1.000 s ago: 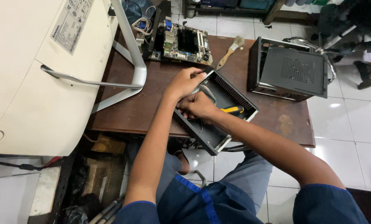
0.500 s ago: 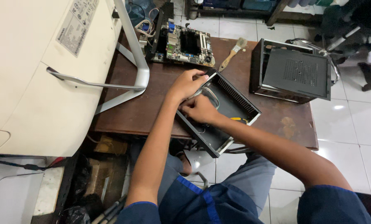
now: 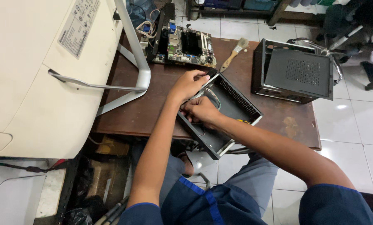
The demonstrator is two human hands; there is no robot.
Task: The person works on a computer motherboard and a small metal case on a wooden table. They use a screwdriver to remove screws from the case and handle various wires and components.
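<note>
So the open black case tray [image 3: 219,114] sits tilted at the front edge of the brown tabletop [image 3: 153,112], with its near corner hanging off past the edge. Looks like the fiddly stage of working on the wiring inside the emptied shell. The left hand [image 3: 189,84] is curled over the tray's far corner, fingers closed on the rim to steady it. The right hand [image 3: 201,111] is down inside, fingertips bunched on what seems to be a thin grey cable [image 3: 209,95], though I can't really tell if it's pinched or just touched. Both forearms reach forward and cross close together over the tray. The next move probably needs a firm brace on the shell so it doesn't tip off.

The bare motherboard [image 3: 185,43] sits at the back edge, a paintbrush [image 3: 233,54] beside it, the case cover [image 3: 295,75] toward the right edge, and a big white all-in-one monitor [image 3: 48,71] face down on the left.
</note>
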